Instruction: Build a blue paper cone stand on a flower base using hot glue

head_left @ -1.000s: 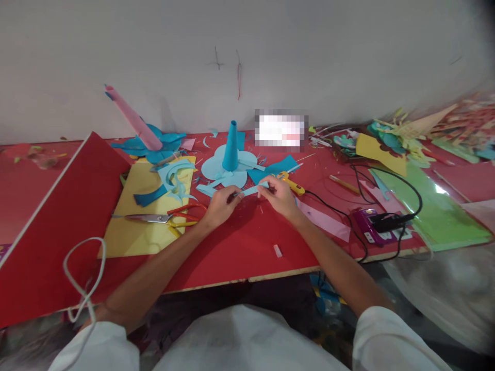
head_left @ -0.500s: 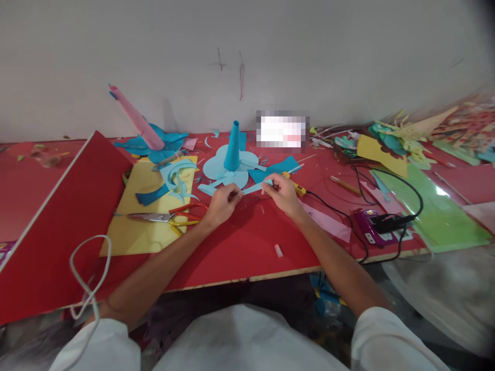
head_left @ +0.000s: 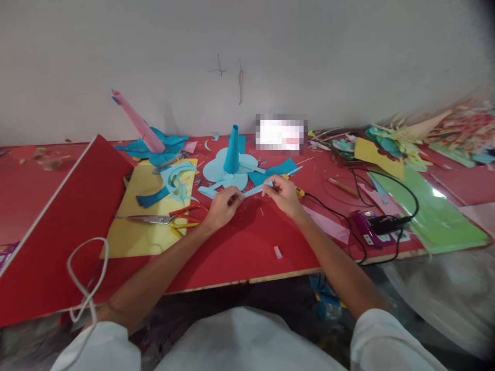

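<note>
Between my hands stretches a light blue paper strip (head_left: 253, 191). My left hand (head_left: 223, 207) pinches it near the middle, and its other end trails off to the left. The fingers of my right hand (head_left: 283, 195) are closed on the strip's right end. Just beyond stands a darker blue paper cone (head_left: 232, 152), upright on a light blue flower-shaped paper base (head_left: 211, 167). A yellow glue gun (head_left: 299, 192) lies partly hidden behind my right hand. Scissors (head_left: 164, 220) with red and yellow handles rest to the left of my left hand.
Yellow paper (head_left: 135, 239) lies under blue scraps (head_left: 152, 198). A pink paper cone (head_left: 141, 123) leans at back left. To the right are a purple power box (head_left: 365, 226) with black cables, a green sheet (head_left: 433, 216) and a pencil (head_left: 343, 187). A small pink-white piece (head_left: 277, 252) lies near the front edge.
The view has shifted slightly, so the scene sits a little lower. Both hands keep their hold on the strip, with hardly any movement.
</note>
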Demonstrator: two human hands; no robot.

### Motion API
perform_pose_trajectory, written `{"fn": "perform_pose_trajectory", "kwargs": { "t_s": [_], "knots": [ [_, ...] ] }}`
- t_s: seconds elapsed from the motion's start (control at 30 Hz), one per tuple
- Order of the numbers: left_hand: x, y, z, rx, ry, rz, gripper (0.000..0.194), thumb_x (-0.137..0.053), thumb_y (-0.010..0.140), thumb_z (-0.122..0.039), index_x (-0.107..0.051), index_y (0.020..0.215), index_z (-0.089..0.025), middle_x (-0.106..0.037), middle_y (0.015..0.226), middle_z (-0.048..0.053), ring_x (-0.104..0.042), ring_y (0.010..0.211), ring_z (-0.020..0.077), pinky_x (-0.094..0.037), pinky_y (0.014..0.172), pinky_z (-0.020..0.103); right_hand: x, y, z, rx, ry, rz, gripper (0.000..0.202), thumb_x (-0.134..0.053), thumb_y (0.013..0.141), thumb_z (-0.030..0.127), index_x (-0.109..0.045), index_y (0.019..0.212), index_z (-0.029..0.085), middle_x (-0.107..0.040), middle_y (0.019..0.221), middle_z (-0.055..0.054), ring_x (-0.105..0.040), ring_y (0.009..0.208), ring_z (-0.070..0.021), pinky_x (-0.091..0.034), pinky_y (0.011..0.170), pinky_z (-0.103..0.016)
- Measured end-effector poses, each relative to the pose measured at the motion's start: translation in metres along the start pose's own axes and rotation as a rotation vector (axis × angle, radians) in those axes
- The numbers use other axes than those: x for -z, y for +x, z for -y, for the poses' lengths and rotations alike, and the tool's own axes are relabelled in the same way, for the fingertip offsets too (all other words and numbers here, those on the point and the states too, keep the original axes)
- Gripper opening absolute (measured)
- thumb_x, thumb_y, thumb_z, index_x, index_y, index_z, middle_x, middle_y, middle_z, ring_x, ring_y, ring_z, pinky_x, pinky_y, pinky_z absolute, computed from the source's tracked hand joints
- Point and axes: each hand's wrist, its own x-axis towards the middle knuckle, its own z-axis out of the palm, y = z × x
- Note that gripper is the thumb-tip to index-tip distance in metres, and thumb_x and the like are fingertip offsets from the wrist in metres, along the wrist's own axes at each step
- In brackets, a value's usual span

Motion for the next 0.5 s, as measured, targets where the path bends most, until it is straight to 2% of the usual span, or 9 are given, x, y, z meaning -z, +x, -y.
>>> {"fn": "perform_pose_trajectory", "kwargs": {
  "t_s": [0.17,0.4,0.5],
  "knots": [
    [-0.001,0.002,0.004,0.040,-0.020,0.012,0.019,-0.056,0.097,-0.031,-0.060,0.082,-0.019,-0.065,0.076,0.001,-0.056,0.071,0.0145,-0.045,0.069,0.027,0.001,0.001,-0.002,0.002,0.005,0.006,0.043,-0.065,0.094,0.064,-0.068,0.086,0.022,-0.072,0.071,-0.002,-0.053,0.055,-0.0140,-0.039,0.056,-0.029],
    [-0.001,0.002,0.002,0.038,-0.005,-0.001,0.019,-0.058,0.096,-0.031,-0.059,0.082,-0.019,-0.063,0.075,0.001,-0.054,0.070,0.0146,-0.043,0.068,0.027,0.004,0.003,-0.009,-0.005,-0.034,-0.018,0.042,-0.065,0.093,0.064,-0.068,0.083,0.023,-0.073,0.074,-0.003,-0.062,0.065,-0.0173,-0.047,0.063,-0.030],
    [0.000,0.002,0.001,0.028,-0.010,-0.002,0.018,-0.057,0.095,-0.030,-0.060,0.081,-0.019,-0.063,0.075,0.001,-0.054,0.070,0.0148,-0.043,0.068,0.027,0.005,0.005,-0.014,0.016,-0.063,-0.060,0.040,-0.068,0.091,0.062,-0.069,0.084,0.023,-0.071,0.076,-0.003,-0.061,0.068,-0.0170,-0.047,0.064,-0.030]
  ]
}}
